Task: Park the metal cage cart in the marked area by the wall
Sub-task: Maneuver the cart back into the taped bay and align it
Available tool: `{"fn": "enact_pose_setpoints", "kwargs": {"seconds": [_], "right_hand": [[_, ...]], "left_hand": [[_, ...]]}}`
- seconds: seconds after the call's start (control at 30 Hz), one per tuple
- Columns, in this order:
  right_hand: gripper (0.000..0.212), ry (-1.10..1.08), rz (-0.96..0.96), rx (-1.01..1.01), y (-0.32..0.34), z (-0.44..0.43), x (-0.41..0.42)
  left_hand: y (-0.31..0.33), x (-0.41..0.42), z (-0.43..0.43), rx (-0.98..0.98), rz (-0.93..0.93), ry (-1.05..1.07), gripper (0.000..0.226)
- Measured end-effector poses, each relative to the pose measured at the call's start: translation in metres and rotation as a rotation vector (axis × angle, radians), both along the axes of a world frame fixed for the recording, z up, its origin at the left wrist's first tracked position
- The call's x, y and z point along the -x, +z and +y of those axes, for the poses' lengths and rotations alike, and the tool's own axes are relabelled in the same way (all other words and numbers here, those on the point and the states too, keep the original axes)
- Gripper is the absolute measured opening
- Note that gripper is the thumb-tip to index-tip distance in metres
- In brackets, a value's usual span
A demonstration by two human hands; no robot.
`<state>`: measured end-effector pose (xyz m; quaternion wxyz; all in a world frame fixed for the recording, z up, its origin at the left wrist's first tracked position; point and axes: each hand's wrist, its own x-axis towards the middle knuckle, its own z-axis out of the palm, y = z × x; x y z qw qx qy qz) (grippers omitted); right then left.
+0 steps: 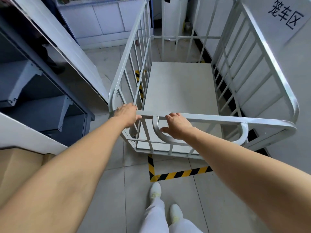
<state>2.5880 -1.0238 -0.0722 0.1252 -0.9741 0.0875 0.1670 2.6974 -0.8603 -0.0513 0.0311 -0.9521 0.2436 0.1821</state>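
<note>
Cage cart position: the metal cage cart is seen standing largely inside the hazard-tape outline, its right side just beside the wall; the near end sits a little short of the near tape line, and the left tape strip is visible through the left bars, so the left edge is judged to lie on or close over that line
Left hand: the left hand is laid over the near left corner of the top rail, fingers curled down around it, thumb tucked against the rail
Right hand: the right hand is hooked on the same rail at the curved handle loop, fingertips folded over the bar, thumb under the loop
Wall strike risk: with so little gap on the right, a crooked push could scrape the frame along the wall or the paper sign
Overshoot risk: a hard shove could run the far end into the clutter in the far corner
Line risk: a drift leftward could leave a wheel outside the tape; the wheels cannot be seen
Left side obstacle: dark shelving narrows the aisle
Behind the cart: white cabinets stand across the far end
Feet: white shoes are planted just behind the near tape, well clear of the frame
</note>
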Motion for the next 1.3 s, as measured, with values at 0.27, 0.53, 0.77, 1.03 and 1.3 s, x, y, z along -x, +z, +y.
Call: {"fn": "enact_pose_setpoints", "kwargs": {"seconds": [0.27,0.53,0.77,1.03,1.3], "right_hand": [[0.059,-0.051,0.011,-0.001,-0.022,-0.002,-0.033],[0.074,-0.124,0.083,-0.074,-0.036,-0.006,-0.045],[0.075,-0.117,-0.029,-0.119,-0.045,-0.010,-0.036],[0.077,-0.055,-0.080,-0.125,-0.049,-0.029,-0.010],[0.076,-0.040,-0.063,-0.101,-0.049,-0.068,0.024]], "left_hand": [[-0.020,-0.028,0.005,0.006,0.129,-0.030,0.048],[-0.031,-0.042,0.003,-0.065,0.118,-0.031,0.056],[-0.030,-0.038,-0.005,-0.139,0.044,-0.053,0.059],[-0.025,-0.009,-0.024,-0.160,0.024,-0.048,0.059],[-0.026,0.034,-0.058,-0.150,0.038,-0.059,0.057]]}}
